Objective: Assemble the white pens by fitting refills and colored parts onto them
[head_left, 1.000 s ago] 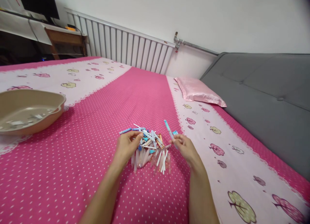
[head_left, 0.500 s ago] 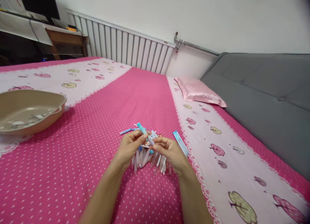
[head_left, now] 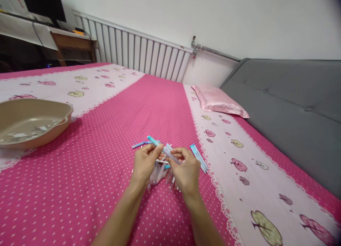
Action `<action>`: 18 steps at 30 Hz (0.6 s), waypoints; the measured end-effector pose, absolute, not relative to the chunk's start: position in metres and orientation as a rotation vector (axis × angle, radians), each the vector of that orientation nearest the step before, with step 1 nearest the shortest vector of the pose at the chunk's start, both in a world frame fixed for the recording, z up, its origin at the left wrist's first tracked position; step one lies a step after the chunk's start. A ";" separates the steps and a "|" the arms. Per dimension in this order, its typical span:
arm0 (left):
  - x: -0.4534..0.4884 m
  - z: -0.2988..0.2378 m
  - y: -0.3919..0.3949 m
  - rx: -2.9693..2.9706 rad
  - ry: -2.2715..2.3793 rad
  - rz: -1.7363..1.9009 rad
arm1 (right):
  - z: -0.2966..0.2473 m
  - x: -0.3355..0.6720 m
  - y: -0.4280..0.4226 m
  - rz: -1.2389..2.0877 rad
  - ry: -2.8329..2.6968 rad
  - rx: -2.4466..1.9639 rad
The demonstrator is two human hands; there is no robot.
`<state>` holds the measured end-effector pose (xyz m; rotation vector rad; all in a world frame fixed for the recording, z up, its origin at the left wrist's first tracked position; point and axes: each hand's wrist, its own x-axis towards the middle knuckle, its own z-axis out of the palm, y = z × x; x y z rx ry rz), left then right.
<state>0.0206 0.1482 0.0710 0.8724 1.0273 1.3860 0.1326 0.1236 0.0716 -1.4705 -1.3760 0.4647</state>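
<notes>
Blue at its far end and pale at the near one, a pen (head_left: 152,140) slants above a heap of pens (head_left: 159,173), pinched toward the blue by the left hand (head_left: 144,162) and at the pale end by the right hand (head_left: 186,171). Just beside the right hand, similar pens (head_left: 198,158) lie together on the pink bedspread (head_left: 106,189), while a tan basin (head_left: 50,109) with white scraps (head_left: 19,135) sits well apart, leftward.

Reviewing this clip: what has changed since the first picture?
The right hand has moved left, bringing the blue-ended pen over the pile; the left hand now grips it too. The row of pens, mostly hidden before, shows at the right. The basin and pillow stayed put.
</notes>
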 end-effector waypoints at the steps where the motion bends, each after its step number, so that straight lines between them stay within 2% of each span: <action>1: 0.021 0.071 0.148 0.855 1.025 1.392 | 0.072 0.132 0.123 0.404 -1.396 -1.476; 4: 0.020 0.071 0.149 0.824 1.000 1.402 | 0.073 0.133 0.125 0.392 -1.446 -1.468; 8: 0.015 0.070 0.151 0.827 0.965 1.422 | 0.073 0.141 0.129 0.846 -1.415 -1.379; 11: 0.010 0.068 0.153 0.849 0.967 1.470 | 0.071 0.147 0.132 1.048 -1.442 -1.332; 15: 0.009 0.068 0.154 0.846 0.970 1.500 | 0.068 0.147 0.132 1.088 -1.380 -1.253; 18: 0.010 0.069 0.153 0.828 0.987 1.516 | 0.070 0.144 0.131 0.963 -1.322 -1.249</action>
